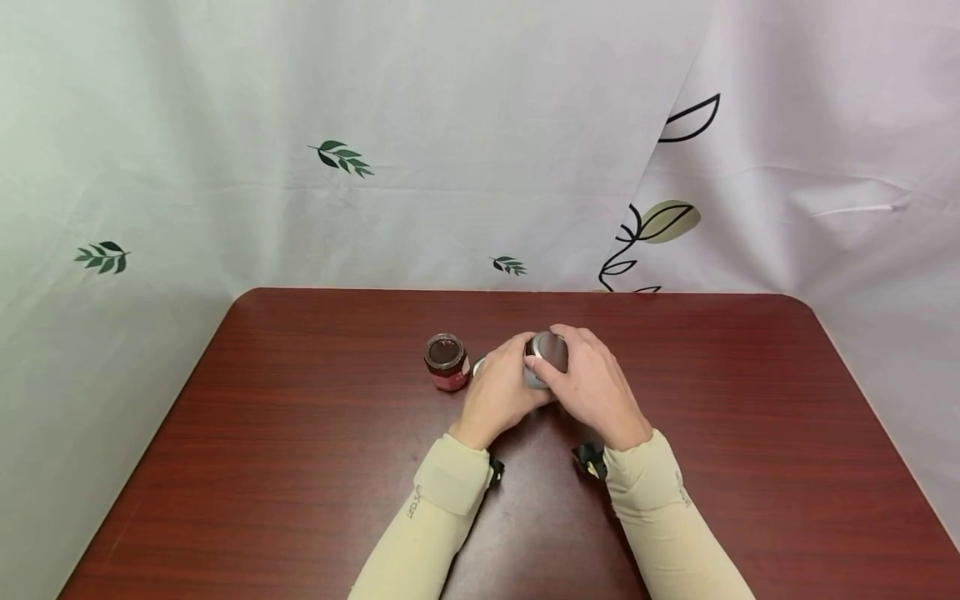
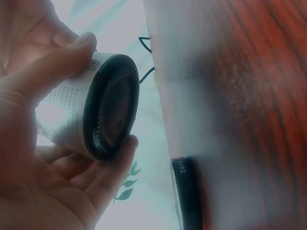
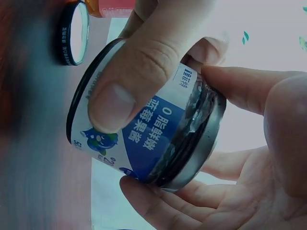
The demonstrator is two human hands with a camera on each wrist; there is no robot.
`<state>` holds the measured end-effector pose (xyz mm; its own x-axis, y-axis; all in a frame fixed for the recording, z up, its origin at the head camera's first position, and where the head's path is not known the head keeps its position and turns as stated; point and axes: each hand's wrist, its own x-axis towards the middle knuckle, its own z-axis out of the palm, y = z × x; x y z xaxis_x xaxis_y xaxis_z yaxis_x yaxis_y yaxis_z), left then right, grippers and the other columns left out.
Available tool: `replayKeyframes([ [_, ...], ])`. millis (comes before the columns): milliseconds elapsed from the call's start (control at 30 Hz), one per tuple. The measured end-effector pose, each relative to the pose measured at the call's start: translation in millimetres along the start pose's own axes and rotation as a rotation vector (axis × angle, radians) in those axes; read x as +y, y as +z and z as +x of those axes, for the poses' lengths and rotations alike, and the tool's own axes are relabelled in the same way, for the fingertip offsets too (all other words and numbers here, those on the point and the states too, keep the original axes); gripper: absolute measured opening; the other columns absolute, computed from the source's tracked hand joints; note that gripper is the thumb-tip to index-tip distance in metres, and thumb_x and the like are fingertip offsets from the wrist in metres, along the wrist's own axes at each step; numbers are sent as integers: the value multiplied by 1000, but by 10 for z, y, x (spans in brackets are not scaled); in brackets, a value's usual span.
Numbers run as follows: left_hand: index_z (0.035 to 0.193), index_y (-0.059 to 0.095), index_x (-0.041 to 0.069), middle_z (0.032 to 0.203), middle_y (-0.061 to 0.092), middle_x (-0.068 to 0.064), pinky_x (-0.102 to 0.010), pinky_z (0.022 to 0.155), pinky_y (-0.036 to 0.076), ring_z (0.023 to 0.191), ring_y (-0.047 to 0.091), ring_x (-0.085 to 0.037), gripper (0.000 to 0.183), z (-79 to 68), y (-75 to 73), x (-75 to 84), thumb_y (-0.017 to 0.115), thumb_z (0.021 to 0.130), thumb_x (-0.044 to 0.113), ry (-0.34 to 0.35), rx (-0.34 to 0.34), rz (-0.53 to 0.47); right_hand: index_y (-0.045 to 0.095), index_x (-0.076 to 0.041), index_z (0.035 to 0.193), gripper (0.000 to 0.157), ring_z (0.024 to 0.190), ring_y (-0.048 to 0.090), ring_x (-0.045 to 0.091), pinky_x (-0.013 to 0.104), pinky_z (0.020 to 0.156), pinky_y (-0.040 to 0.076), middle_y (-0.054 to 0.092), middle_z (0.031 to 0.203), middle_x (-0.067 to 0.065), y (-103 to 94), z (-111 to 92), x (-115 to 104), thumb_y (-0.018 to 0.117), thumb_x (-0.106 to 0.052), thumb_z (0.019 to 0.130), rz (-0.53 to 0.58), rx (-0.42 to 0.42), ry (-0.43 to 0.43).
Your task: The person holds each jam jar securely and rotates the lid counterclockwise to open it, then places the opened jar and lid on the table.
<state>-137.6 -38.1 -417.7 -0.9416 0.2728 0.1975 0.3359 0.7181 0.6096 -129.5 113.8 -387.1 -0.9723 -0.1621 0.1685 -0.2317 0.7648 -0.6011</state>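
Above the table, my left hand (image 1: 498, 390) grips the body of a jam jar (image 3: 158, 120) with a blue and white label. Its thumb presses on the label in the right wrist view. My right hand (image 1: 597, 385) curls round the jar's silver lid (image 1: 551, 352), thumb on one side and fingers on the other. The jar is raised and tilted, its dark base (image 2: 115, 108) showing in the left wrist view. A loose lid (image 3: 72, 36) with a black, printed rim lies on the table below, mostly behind my left hand in the head view.
An uncovered jar (image 1: 447, 367) with dark contents and a red label stands left of my hands, beside the loose lid. The reddish-brown wooden table (image 1: 300, 467) ends at a white curtain (image 1: 450, 100) with leaf prints.
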Motion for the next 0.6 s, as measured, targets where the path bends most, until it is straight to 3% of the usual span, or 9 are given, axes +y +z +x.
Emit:
replayKeyframes([
  [600,130,61,7,110,70,-7,-39,78,55,92,69,-23,68,5,-39,-18,86,70,29,19,54,30,56,0,137,65,113,59,36,50,95,47,60,129,21,-9,-18,-23,64,-48,95,6,-19,32],
])
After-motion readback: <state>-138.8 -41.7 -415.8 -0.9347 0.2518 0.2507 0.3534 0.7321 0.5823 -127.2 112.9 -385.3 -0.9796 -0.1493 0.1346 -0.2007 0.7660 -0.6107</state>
